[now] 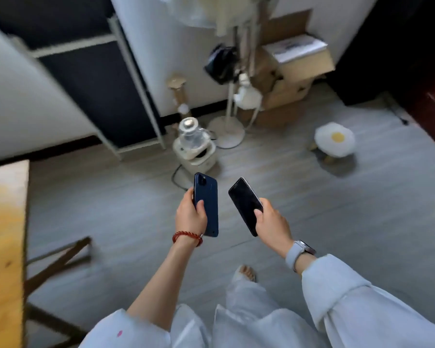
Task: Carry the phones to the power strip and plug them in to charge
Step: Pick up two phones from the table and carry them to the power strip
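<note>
While we stand on the grey floor [312, 222], we count two phones: our left hand [190, 216] grips the blue phone [207, 204] back-up, and just right of it our right hand [273, 223] grips the black phone [245, 205] screen-up. Beyond the blue phone sits one white kettle base [195, 150] with a cord, then one fan stand [227, 129]; an egg-shaped stool [334, 141] stands well right. Blur hides any power strip.
</note>
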`<action>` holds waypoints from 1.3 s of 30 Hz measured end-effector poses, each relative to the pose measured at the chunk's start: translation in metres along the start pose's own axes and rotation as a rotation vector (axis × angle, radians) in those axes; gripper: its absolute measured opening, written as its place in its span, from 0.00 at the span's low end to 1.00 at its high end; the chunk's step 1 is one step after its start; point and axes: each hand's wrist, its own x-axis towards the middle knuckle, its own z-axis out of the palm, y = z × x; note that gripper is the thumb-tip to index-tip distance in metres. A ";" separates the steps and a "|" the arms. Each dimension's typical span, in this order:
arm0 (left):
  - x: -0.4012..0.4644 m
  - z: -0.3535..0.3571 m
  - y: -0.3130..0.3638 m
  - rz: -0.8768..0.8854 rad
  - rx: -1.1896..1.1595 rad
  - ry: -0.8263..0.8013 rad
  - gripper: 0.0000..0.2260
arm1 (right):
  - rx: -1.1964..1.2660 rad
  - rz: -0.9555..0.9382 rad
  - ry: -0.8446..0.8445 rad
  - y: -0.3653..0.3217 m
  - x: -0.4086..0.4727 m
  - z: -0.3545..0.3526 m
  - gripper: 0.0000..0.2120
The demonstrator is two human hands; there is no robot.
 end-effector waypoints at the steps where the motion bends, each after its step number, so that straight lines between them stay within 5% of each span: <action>1: 0.005 0.025 0.024 0.029 0.006 -0.038 0.13 | 0.025 0.050 0.027 0.023 0.008 -0.020 0.14; 19: 0.037 0.452 0.362 0.588 0.311 -0.726 0.17 | 0.395 0.787 0.466 0.359 0.093 -0.274 0.10; 27: 0.026 0.636 0.532 0.711 0.374 -0.933 0.14 | 0.485 1.022 0.580 0.498 0.143 -0.414 0.13; 39: -0.084 0.887 0.671 0.790 0.409 -1.166 0.15 | 0.689 1.201 0.798 0.725 0.135 -0.533 0.13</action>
